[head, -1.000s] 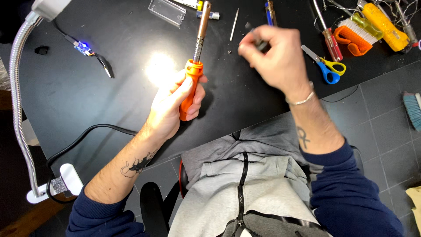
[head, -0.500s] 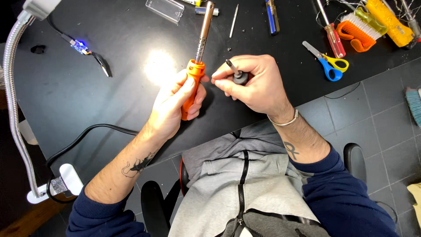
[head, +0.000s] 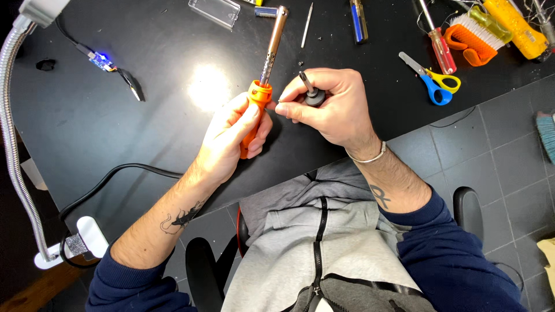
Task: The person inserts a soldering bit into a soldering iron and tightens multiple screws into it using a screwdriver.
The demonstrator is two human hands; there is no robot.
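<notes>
My left hand grips the orange handle of a soldering iron, whose perforated metal barrel points up and away over the black table. My right hand sits right beside the handle's collar. It holds a small screwdriver with a black round cap in the palm, and pinches something tiny between thumb and forefinger close to the collar. What that tiny thing is I cannot tell.
Along the far edge lie a clear plastic case, a blue pen-like tool, a red-handled screwdriver, blue and yellow scissors, an orange brush and a yellow tool. A gooseneck lamp clamps at left; a small lit board lies nearby.
My right hand came back from the far side of the table with the small screwdriver and moved in next to the iron's orange collar. The left hand held the iron still.
</notes>
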